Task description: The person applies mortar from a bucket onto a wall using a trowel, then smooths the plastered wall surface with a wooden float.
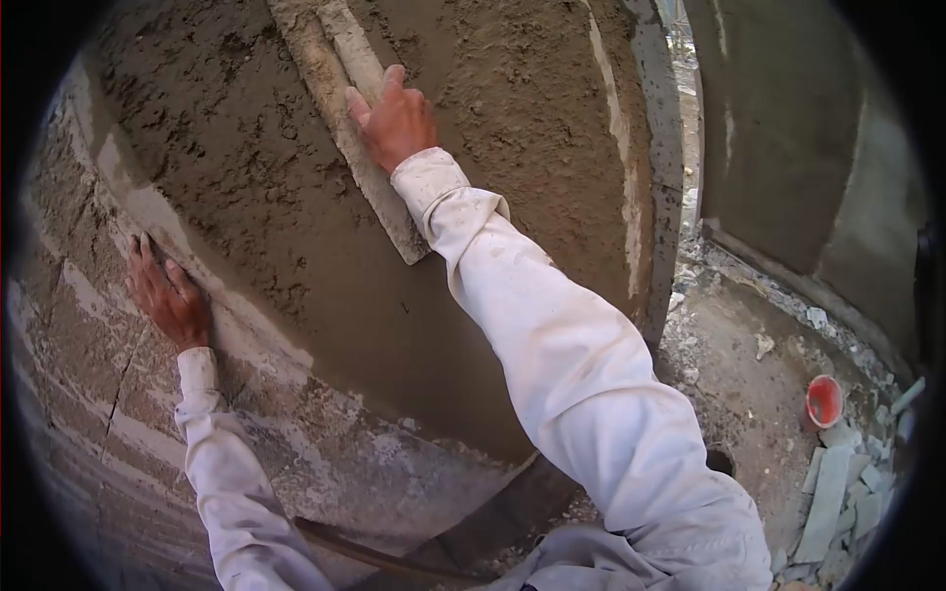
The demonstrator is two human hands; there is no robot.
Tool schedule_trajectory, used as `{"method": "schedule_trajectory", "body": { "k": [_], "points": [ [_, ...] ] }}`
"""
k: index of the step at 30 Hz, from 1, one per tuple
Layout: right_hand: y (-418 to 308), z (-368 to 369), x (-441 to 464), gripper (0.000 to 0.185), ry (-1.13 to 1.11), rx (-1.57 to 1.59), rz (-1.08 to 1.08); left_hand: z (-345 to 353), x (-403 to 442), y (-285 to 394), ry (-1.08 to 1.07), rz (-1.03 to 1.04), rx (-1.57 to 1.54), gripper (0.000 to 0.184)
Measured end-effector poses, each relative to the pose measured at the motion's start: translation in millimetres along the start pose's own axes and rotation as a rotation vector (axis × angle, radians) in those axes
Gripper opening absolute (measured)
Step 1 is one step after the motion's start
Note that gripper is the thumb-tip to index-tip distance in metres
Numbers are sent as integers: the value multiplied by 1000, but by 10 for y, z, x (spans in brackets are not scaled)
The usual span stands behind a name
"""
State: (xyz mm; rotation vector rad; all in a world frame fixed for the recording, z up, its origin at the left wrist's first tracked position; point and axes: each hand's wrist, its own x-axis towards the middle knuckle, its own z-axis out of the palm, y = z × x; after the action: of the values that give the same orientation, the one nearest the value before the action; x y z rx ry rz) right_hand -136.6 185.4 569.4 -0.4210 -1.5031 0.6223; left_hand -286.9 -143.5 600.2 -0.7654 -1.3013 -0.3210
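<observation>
While your right hand [399,123] has its grip closed around the handle [353,47] of the darby [386,205] against the mortar [394,335], your left hand [169,297] lies spread left of the mortar. Probably stiff, moderately heavy; grasp the handle centrally.

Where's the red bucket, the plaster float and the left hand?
Red bucket [826,402], head view: its inside wall.
Plaster float [391,209], head view: blade's lower end.
Left hand [177,307], head view: back of the hand.
</observation>
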Motion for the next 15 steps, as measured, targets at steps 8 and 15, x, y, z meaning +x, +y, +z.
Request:
{"method": "schedule_trajectory", "body": {
  "k": [8, 15],
  "points": [
    [564, -240, -374, 61, -66, 49, 140, 32, -17, 54, 3, 14, 19, 50],
    [980, -297, -789, 61, -20, 101, 184, 74, -9, 3, 31, 74, -6, 49]
  ]
}}
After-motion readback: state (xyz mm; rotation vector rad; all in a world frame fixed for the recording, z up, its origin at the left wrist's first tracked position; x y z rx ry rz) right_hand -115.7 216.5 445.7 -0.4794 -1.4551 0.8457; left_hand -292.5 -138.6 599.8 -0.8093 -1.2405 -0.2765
